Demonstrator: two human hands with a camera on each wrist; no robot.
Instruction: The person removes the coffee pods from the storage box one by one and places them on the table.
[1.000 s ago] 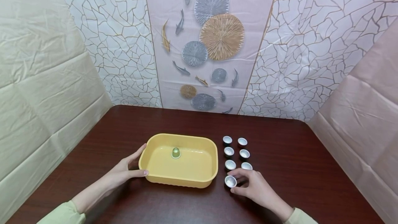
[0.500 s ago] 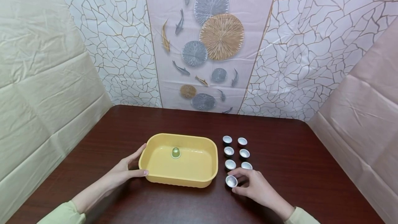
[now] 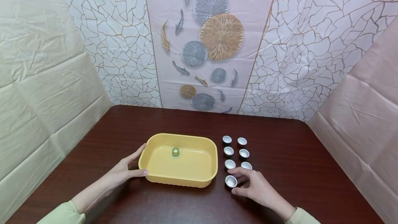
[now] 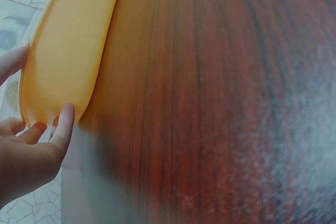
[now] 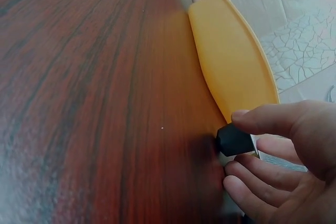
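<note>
My left hand [image 3: 124,170] holds the left end of a yellow plastic basin [image 3: 199,182], thumb at the front corner and a finger at the back one. In the left wrist view, its fingertips [image 4: 67,109] press the basin's wall. Inside the basin sits a green coffee capsule [image 3: 175,152], its narrow end up. Right of the basin, my right hand [image 3: 253,186] pinches a coffee capsule [image 3: 231,181] between thumb and fingers, silver lid upward. The right wrist view shows this capsule's black body [image 5: 233,140]; whether it touches the table cannot be told.
Several more capsules stand lids up in two columns, including a near-left one [image 3: 230,164] and a near-right one [image 3: 246,166] close to my right fingers. The dark wooden table [image 3: 174,206] ends at a patterned cloth backdrop [image 3: 133,44]. Cloth walls rise on both sides.
The capsule in my right hand has shifted very slightly to the right and its lid tilts a little differently. My left hand and the basin have not moved.
</note>
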